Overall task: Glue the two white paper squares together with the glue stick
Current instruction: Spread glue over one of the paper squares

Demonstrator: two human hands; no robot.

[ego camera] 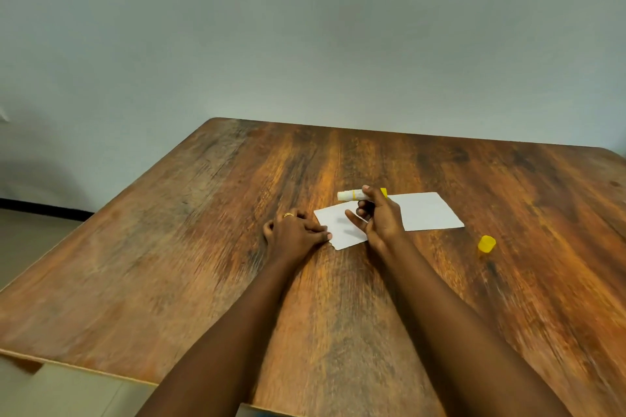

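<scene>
Two white paper squares lie flat on the wooden table (pixel 203 247). The nearer paper square (pixel 338 223) is pinned at its left edge by the fingertips of my left hand (pixel 293 230). The farther paper square (pixel 428 211) lies to the right, partly behind my right hand (pixel 381 217). That hand holds the uncapped glue stick (pixel 350 195) roughly level, a little above the nearer square, its white tip pointing left. The yellow cap (pixel 487 243) stands on the table to the right of both papers.
A pale wall runs behind the table's far edge. The table's left edge drops to a light floor with a dark skirting strip (pixel 40 205). Both forearms reach in from the near edge.
</scene>
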